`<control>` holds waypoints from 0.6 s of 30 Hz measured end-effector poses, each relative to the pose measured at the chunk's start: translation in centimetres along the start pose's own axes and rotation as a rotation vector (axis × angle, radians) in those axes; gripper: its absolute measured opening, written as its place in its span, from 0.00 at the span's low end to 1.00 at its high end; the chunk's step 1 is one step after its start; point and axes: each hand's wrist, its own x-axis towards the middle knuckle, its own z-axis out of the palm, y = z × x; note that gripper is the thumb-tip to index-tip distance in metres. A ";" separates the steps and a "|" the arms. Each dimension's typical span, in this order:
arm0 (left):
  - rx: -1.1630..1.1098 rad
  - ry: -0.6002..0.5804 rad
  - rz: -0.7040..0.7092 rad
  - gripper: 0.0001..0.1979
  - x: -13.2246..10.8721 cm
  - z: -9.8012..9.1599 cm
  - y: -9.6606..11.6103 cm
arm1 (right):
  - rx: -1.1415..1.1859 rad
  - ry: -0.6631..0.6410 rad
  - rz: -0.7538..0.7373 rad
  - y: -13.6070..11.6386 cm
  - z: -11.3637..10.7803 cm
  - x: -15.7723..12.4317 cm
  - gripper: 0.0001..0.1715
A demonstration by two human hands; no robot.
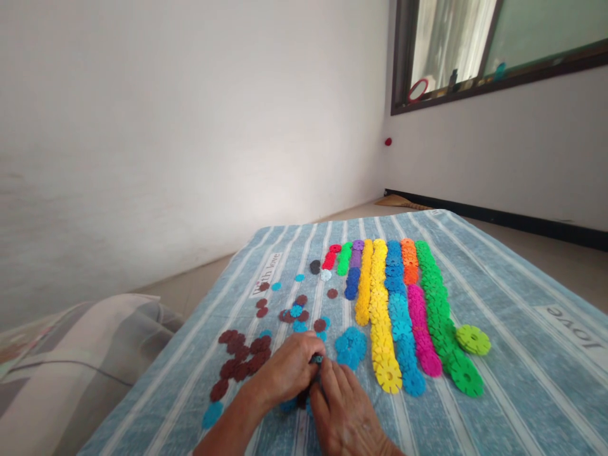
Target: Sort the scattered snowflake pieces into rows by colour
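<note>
My left hand (pixel 287 370) and my right hand (pixel 344 411) meet low in the middle of a blue striped sheet (pixel 498 380). The left hand's fingers are curled round a small teal snowflake disc (pixel 316 359), pinching it. My right hand lies palm down beside it, fingertips touching the same spot, and more teal discs peek out beneath both hands. A scatter of dark brown discs (pixel 242 358) lies just left of my left hand. A small cluster of blue discs (pixel 351 347) lies just right of the fingers.
Long sorted rows of discs run away from me: red (pixel 330 256), purple (pixel 354 269), yellow (pixel 380 304), blue (pixel 401 316), orange (pixel 409 259), pink (pixel 422 329), green (pixel 439 310). A loose green disc (pixel 473 339) lies right. A grey pillow (pixel 71 354) sits left. White walls and a window stand behind.
</note>
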 end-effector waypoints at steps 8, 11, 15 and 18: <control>-0.018 -0.017 -0.014 0.04 -0.4 -0.6 0.1 | -0.027 0.070 0.088 -0.7 0.9 -0.3 0.16; -0.002 -0.017 -0.012 0.04 -0.3 -0.7 0.0 | -0.034 0.061 0.112 -0.7 1.1 -0.6 0.16; 0.003 -0.018 0.023 0.04 -0.4 -1.0 -0.2 | -0.050 0.032 0.071 -0.1 1.1 -1.0 0.13; 0.006 0.008 0.037 0.04 -0.3 -1.8 -0.5 | -0.061 0.008 0.019 0.3 0.9 -1.2 0.10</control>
